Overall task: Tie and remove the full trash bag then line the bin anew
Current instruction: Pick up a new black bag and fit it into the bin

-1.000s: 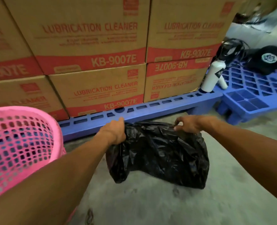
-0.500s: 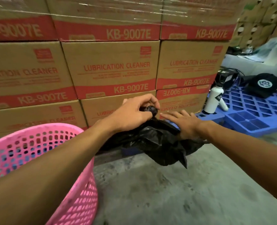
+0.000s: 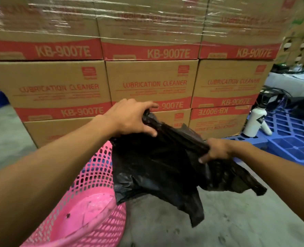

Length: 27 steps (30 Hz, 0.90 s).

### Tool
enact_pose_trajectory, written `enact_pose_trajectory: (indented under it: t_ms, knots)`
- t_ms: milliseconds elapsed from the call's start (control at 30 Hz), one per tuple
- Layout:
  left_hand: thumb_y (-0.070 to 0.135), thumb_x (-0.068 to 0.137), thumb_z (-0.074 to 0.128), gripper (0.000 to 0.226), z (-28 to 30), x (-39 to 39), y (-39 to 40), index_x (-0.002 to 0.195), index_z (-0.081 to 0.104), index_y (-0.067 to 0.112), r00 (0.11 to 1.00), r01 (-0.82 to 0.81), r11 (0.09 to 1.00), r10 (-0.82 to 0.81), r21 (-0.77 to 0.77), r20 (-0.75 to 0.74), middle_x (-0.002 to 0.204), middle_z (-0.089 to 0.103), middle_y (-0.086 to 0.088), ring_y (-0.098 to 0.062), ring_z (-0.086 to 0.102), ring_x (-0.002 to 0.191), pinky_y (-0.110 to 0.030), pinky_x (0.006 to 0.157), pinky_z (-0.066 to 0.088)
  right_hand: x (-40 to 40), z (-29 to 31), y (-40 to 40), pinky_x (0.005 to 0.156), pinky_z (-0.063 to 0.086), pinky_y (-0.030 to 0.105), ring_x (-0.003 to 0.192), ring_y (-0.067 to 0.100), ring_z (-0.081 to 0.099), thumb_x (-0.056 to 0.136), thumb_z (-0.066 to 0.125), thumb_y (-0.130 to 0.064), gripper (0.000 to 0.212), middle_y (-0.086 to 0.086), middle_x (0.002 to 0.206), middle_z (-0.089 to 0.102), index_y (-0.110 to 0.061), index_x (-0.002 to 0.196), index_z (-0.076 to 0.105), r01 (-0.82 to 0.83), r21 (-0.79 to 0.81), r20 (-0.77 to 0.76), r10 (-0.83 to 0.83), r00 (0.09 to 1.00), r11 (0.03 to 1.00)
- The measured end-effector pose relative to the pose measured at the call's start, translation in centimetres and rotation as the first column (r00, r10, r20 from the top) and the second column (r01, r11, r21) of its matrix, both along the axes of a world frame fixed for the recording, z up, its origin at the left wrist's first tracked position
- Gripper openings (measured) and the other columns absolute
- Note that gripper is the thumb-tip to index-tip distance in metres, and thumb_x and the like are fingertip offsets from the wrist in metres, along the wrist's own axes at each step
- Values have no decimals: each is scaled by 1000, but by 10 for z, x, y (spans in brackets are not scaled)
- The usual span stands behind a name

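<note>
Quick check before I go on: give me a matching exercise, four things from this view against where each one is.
Things:
1 black bag
2 pink basket
3 white bottle
4 cardboard boxes

Places:
A standing on the blue pallet
B stacked behind the hands
C held by the left hand and right hand
D lower left, on the floor

Pairs: 1-C, 2-D, 3-A, 4-B

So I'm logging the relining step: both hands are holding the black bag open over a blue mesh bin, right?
Not quite: the mesh bin is pink, not blue, as the head view shows. The rest stands: the left hand and the right hand both hold the black bag over it.
</note>
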<state>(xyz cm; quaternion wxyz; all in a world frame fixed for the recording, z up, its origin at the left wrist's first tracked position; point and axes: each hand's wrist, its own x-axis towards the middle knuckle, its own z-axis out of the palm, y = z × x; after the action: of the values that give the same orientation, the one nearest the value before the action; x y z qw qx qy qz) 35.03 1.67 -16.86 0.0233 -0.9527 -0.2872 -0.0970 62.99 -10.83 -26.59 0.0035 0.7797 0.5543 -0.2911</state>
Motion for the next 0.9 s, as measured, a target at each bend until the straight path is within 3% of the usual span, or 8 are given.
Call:
enact_pose_trajectory:
  t_ms: [100,200,267,333,400,500,733,900]
  knots:
    - [36,76,58,25,-7,-12,11,99,68,35,993,-118,993,118,1,-18,100,71,-9,-36,65,99,-39,79,53,-11,3,-14,94,51,45,96,29,66,95,56,-37,32,13,108,70,-10,107,68,161,-231,19,-161,987,960]
    - [26,83,52,15,-13,-20,17,70,60,24,967,-109,956,165,-273,192,82,66,-6,-29,63,86,-32,70,43,-29,23,-14,70,61,39,75,31,73,97,53,-31,34,18,83,75,0,101,66,443,-136,-436,-455,777,886]
    - [26,91,51,22,-11,-26,17,83,65,12,957,-33,879,166,-476,239,77,65,-2,-19,61,73,-28,64,43,-46,42,-9,46,57,31,53,25,70,98,49,-25,29,15,67,73,1,101,62,559,-77,-672,-457,582,825]
    - [28,95,48,26,-4,-31,16,94,67,11,934,51,760,193,-648,300,74,65,3,-7,59,60,-22,55,44,-64,62,1,45,57,31,52,23,70,99,45,-17,23,15,68,73,-1,101,61,582,-16,-811,-351,469,813]
    - [30,96,46,23,6,-34,16,95,63,14,850,147,700,272,-699,451,81,66,3,-10,62,72,-22,64,49,-88,85,14,55,60,32,63,23,72,98,45,-16,22,15,76,75,-3,96,63,563,59,-885,-217,411,824]
    - [45,88,46,35,28,-43,19,105,58,16,627,75,804,422,-590,654,106,67,-1,-21,63,101,-40,94,49,-135,119,30,68,62,34,76,23,73,98,44,-19,27,13,89,76,-7,95,67,512,131,-961,-19,277,849]
    - [23,97,45,10,77,-87,9,102,48,15,136,8,940,336,-340,932,89,54,9,-9,53,84,-30,78,43,-244,169,67,97,51,43,97,28,67,97,45,-22,29,15,104,70,-5,99,67,336,293,-954,296,45,895]
    - [13,97,42,12,72,-140,7,95,41,24,7,-130,954,274,-271,962,85,48,17,18,51,75,-5,71,37,-294,161,90,104,46,46,101,29,65,98,42,-26,33,15,109,68,-5,103,67,258,262,-960,280,-34,930]
